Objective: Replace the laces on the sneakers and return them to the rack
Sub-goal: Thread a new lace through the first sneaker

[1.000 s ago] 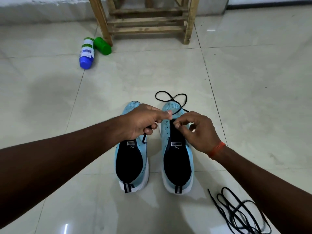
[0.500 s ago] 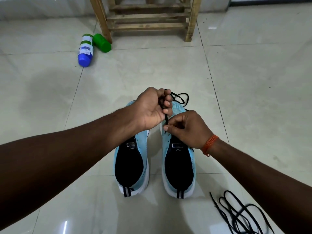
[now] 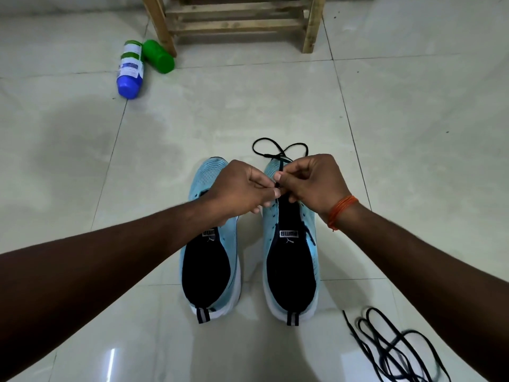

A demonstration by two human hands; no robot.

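Note:
Two light blue sneakers with black insides stand side by side on the tiled floor, heels toward me: the left sneaker (image 3: pixel 210 260) and the right sneaker (image 3: pixel 292 260). A black lace (image 3: pixel 278 148) loops on the floor past the right sneaker's toe and runs back over it. My left hand (image 3: pixel 242 188) and my right hand (image 3: pixel 314 183) meet above the right sneaker's eyelets, both pinching that lace. My hands hide the front eyelets.
A wooden shoe rack (image 3: pixel 239 20) stands at the far end of the floor. A blue-capped bottle (image 3: pixel 130 70) and a green bottle (image 3: pixel 158 56) lie by the rack's left leg. A loose pile of black laces (image 3: pixel 394 346) lies at the near right.
My left hand came down from its raised pull and met my right hand over the right sneaker. The lace loop lies on the floor beyond the toe again.

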